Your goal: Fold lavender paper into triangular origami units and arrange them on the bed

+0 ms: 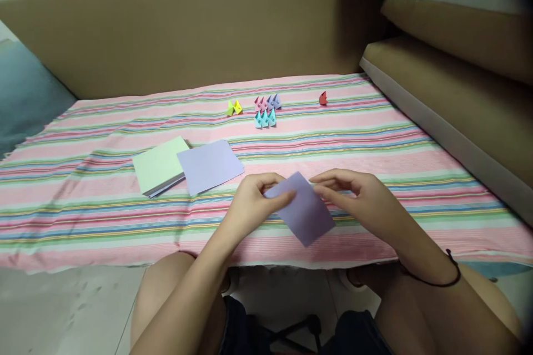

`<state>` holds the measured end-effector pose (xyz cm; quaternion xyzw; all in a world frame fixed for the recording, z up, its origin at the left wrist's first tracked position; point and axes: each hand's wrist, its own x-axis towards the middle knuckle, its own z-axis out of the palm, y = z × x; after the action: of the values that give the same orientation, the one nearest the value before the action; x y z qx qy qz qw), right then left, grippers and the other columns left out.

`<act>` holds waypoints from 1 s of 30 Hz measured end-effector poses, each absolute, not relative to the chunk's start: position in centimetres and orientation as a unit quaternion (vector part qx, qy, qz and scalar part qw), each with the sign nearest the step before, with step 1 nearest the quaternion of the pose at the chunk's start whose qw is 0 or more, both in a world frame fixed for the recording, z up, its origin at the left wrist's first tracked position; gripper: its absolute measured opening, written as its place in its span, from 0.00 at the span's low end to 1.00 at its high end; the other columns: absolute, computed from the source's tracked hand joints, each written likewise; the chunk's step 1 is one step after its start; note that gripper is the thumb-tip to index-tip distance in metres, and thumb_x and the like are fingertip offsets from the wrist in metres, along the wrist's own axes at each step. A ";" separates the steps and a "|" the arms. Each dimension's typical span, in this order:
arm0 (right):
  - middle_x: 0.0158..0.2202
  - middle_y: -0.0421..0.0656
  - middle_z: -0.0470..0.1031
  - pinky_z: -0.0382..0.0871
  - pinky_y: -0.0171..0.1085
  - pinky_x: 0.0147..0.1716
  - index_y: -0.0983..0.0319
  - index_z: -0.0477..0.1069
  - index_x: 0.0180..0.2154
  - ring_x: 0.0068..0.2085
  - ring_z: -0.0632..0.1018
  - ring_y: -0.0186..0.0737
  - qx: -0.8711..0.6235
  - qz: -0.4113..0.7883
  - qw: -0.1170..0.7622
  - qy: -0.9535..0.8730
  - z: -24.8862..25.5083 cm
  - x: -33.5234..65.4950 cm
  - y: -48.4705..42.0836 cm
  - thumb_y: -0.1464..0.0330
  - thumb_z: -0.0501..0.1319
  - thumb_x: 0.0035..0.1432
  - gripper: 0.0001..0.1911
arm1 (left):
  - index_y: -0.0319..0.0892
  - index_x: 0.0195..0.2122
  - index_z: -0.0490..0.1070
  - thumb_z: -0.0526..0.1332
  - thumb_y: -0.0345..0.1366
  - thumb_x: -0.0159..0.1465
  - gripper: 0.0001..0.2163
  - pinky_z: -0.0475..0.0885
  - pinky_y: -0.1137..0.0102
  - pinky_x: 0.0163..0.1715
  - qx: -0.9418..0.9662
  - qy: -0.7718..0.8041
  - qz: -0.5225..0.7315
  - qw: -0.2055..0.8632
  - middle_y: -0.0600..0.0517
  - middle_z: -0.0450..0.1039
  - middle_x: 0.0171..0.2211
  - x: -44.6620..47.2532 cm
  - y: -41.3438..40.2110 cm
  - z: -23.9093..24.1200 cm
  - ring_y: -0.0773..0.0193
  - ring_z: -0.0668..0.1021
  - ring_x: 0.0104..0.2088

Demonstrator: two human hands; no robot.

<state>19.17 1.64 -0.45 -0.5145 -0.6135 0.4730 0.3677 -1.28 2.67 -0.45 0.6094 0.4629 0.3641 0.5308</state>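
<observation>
A piece of purple paper (306, 213) is held up above the striped cloth, tilted so that one corner points down toward me. My left hand (260, 199) pinches its left side, thumb lying across the front and fingers behind. At the upper right edge, my right hand (353, 191) has its thumb and fingertips closed on the paper. Whether the sheet has a fold along that edge I cannot tell. Left of my hands lie flat purple sheets (210, 166), overlapping a stack of paper with a pale green sheet (160, 163) on top.
Small folded paper pieces stand farther back: yellow ones (234, 107), pink ones (260, 104), purple ones (273, 101), turquoise ones (265, 118) and a red one (323, 98). A striped cloth (104, 211) covers the seat. Brown cushions (449, 105) are piled at right; a blue pillow (29, 89) leans at left.
</observation>
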 end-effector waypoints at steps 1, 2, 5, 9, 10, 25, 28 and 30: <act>0.34 0.44 0.79 0.73 0.39 0.33 0.59 0.76 0.36 0.37 0.78 0.44 -0.494 0.495 0.359 -0.618 -0.5 19.0 1.6 0.60 0.64 0.53 0.11 | 0.38 0.29 0.75 0.65 0.36 0.56 0.06 0.67 0.74 0.26 0.619 0.456 0.346 0.537 0.53 0.73 0.26 -1.2 2.6 -0.4 0.67 0.73 0.27; 0.33 0.44 0.79 0.72 0.39 0.33 0.59 0.76 0.35 0.36 0.78 0.43 -0.478 0.512 0.357 -0.618 -0.6 18.8 1.5 0.60 0.63 0.54 0.10 | 0.38 0.29 0.75 0.65 0.36 0.56 0.06 0.67 0.74 0.26 0.618 0.451 0.345 0.543 0.53 0.74 0.27 -1.0 2.5 -0.4 0.67 0.74 0.27; 0.30 0.42 0.78 0.71 0.36 0.30 0.59 0.76 0.31 0.33 0.77 0.40 -0.475 0.513 0.396 -0.595 -1.0 18.6 1.5 0.61 0.63 0.54 0.09 | 0.39 0.34 0.74 0.68 0.37 0.53 0.09 0.70 0.74 0.28 0.552 0.457 0.408 0.567 0.52 0.76 0.30 -0.4 2.1 -0.4 0.66 0.76 0.29; 0.31 0.42 0.78 0.72 0.36 0.30 0.59 0.76 0.33 0.33 0.77 0.40 -0.494 0.507 0.443 -0.550 -1.5 18.6 1.5 0.60 0.65 0.52 0.09 | 0.39 0.30 0.73 0.69 0.38 0.52 0.10 0.72 0.71 0.29 0.468 0.462 0.486 0.576 0.52 0.76 0.25 0.1 1.7 -0.5 0.65 0.77 0.27; 0.30 0.42 0.77 0.72 0.36 0.30 0.59 0.75 0.33 0.33 0.77 0.40 -0.494 0.511 0.444 -0.545 -1.6 18.5 1.4 0.60 0.66 0.52 0.09 | 0.39 0.29 0.73 0.69 0.38 0.52 0.09 0.73 0.71 0.29 0.467 0.463 0.492 0.570 0.53 0.76 0.24 0.1 1.7 -0.4 0.65 0.77 0.26; 0.21 0.35 0.63 0.62 0.32 0.21 0.59 0.67 0.28 0.21 0.64 0.30 -0.450 0.604 0.470 -0.460 -2.4 17.1 1.8 0.57 0.59 0.57 0.13 | 0.40 0.35 0.76 0.64 0.44 0.59 0.12 0.76 0.69 0.34 0.498 0.442 0.503 0.552 0.48 0.79 0.35 -0.1 1.3 0.3 0.58 0.80 0.38; 0.17 0.32 0.53 0.48 0.31 0.13 0.58 0.61 0.26 0.13 0.49 0.27 -0.376 0.738 0.362 -0.428 -2.8 16.3 2.0 0.55 0.50 0.60 0.16 | 0.42 0.45 0.73 0.63 0.41 0.60 0.13 0.73 0.67 0.45 0.507 0.420 0.510 0.553 0.46 0.74 0.49 0.1 1.4 0.3 0.56 0.75 0.51; 0.18 0.32 0.51 0.46 0.32 0.12 0.58 0.60 0.26 0.12 0.45 0.27 -0.332 0.788 0.286 -0.432 -3.3 15.6 1.8 0.54 0.43 0.62 0.20 | 0.43 0.48 0.70 0.65 0.38 0.58 0.17 0.73 0.70 0.42 0.503 0.413 0.495 0.576 0.46 0.74 0.49 0.3 1.4 0.2 0.59 0.76 0.48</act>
<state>15.60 1.79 -3.33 -0.3317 -0.4322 0.7884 0.2857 0.26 1.35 0.16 0.5025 0.4125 0.4951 0.5764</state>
